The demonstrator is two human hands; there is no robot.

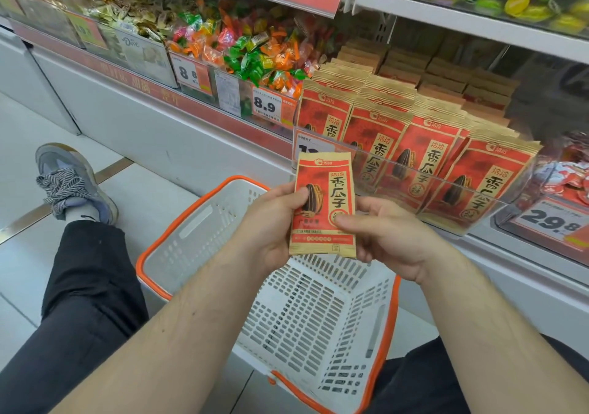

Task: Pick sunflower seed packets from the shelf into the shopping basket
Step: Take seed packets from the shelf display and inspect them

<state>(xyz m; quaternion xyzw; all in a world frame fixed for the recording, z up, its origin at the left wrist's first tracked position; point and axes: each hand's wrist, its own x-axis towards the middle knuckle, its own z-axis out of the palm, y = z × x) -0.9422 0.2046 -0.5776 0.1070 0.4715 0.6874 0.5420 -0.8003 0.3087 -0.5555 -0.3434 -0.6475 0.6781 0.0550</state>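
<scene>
I see a sunflower seed packet [323,205] that looks like matt kraft-style paper with a red printed face, faintly creased. The packets on the shelf [446,162] to the right show the same matt paper finish. A clear, glossy plastic divider [424,174] fronts them. The shopping basket [306,311] is smooth white perforated plastic with an orange plastic rim. The candies [255,50] on the far left wear shiny crinkled wrappers. The floor [19,146] is smooth, slightly glossy tile. My trousers [79,302] look like matt black cloth; the shoe [73,181] has woven laces.
</scene>
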